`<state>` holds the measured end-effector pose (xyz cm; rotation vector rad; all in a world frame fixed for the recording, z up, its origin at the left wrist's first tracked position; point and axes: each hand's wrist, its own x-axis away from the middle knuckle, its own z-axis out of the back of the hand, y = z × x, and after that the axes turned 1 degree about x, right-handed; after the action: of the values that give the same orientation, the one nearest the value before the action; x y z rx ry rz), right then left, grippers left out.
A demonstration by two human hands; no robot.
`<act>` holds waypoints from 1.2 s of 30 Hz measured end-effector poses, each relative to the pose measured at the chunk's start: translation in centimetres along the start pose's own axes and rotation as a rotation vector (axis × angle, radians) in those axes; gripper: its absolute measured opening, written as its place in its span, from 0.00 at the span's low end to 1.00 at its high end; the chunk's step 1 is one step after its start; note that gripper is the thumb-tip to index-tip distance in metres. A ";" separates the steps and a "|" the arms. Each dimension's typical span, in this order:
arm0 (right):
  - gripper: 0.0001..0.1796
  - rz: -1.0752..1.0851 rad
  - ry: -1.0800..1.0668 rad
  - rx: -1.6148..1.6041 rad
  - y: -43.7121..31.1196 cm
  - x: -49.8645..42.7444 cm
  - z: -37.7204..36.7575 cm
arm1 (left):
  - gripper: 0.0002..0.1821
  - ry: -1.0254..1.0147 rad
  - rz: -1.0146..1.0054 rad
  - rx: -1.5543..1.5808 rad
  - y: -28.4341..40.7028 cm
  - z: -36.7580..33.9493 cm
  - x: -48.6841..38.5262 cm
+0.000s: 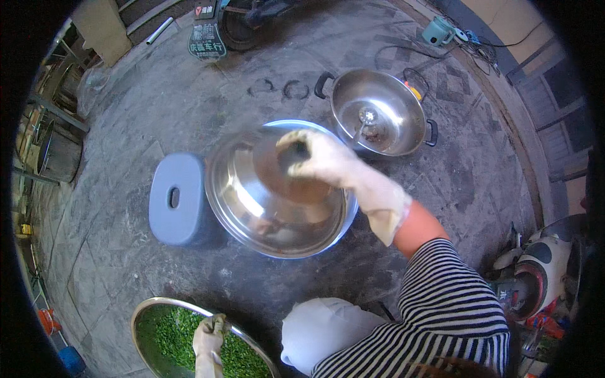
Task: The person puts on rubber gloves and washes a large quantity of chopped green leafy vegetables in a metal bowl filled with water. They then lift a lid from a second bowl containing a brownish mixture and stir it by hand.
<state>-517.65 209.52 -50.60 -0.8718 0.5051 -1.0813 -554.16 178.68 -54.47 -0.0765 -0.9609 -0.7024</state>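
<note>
A cream rubber glove covers my left hand, whose fingers are curled on the near rim of a large steel basin. Finely chopped greens lie inside that basin. My right hand, also in a pale glove, is over a wide shiny steel bowl or lid. Its thumb and fingers form a C around something dark; blur hides whether it grips a part of the steel piece. Brownish tones show at the steel piece's middle. Beneath it, the rim of a pale blue basin shows.
A blue-grey plastic stool stands to the left. Beyond my right hand sits a two-handled steel pot with a skimmer inside. A teal appliance and cables lie far right. Scooters and a wheel border the stone floor.
</note>
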 end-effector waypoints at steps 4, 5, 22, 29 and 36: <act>0.28 -0.108 0.049 -0.590 1.4 0.0 4.4 | 0.15 -0.045 -0.087 0.077 2.4 0.1 0.1; 0.27 -0.103 0.131 -0.677 2.0 0.2 5.2 | 0.15 -0.038 -0.094 0.067 2.8 0.1 0.1; 0.27 -0.241 0.195 -0.888 4.9 4.2 5.8 | 0.17 0.057 -0.361 0.110 5.2 -1.1 -1.3; 0.26 -0.293 -0.036 -0.840 3.6 3.5 1.0 | 0.27 0.560 -0.788 0.075 15.6 1.2 0.6; 0.26 -0.317 -0.166 -0.815 3.0 4.5 -1.4 | 0.42 0.827 -1.250 -0.056 28.7 3.4 2.9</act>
<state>-515.24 205.51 -53.62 -1.7892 0.6952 -1.0755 -538.86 200.75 -43.33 0.7780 -0.0751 -1.7186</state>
